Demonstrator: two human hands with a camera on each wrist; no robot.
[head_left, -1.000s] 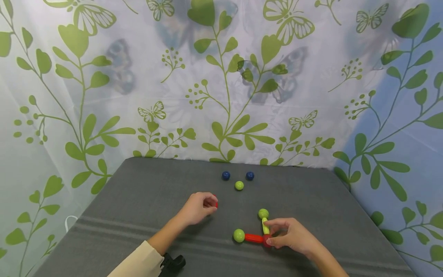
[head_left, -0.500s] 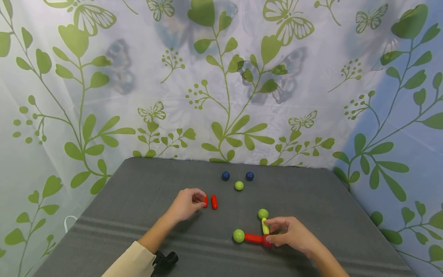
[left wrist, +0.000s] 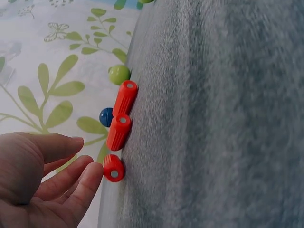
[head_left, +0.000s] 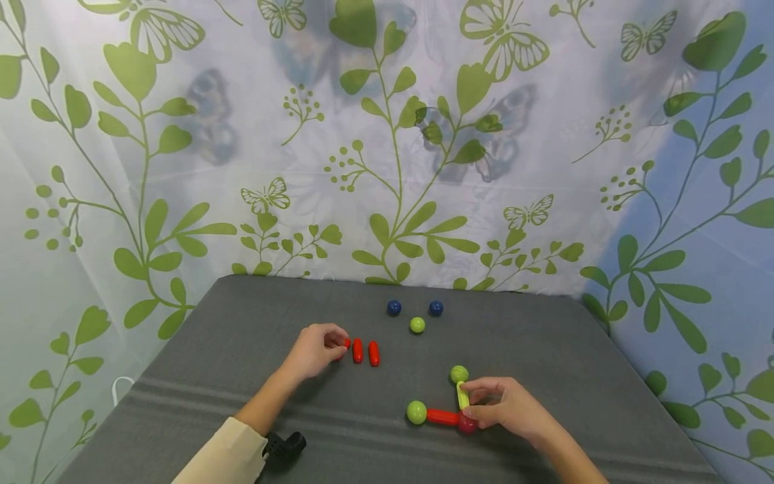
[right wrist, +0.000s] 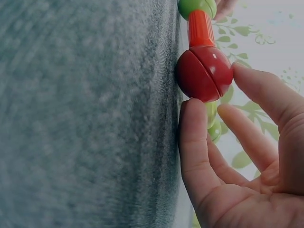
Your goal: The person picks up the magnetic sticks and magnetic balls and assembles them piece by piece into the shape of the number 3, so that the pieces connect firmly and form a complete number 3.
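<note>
While the right hand (head_left: 509, 407) pinches a red ball (right wrist: 205, 74), the left hand (head_left: 313, 350), digits apart, is beside 3 red rods (head_left: 358, 351)

Left hand (head_left: 314, 353): bare. Behind the grip, left forearm (head_left: 266, 407) bare, then a pale cream sleeve (head_left: 224, 454), plain, lightly creased, its edge slightly uneven. Beside that edge, on the side toward the right hand (head_left: 498, 407), a black device (head_left: 287, 447) with a stubby, rounded end. Right hand: bare. Behind its grip, right forearm (head_left: 559, 444) bare to the head view's lower edge.
</note>
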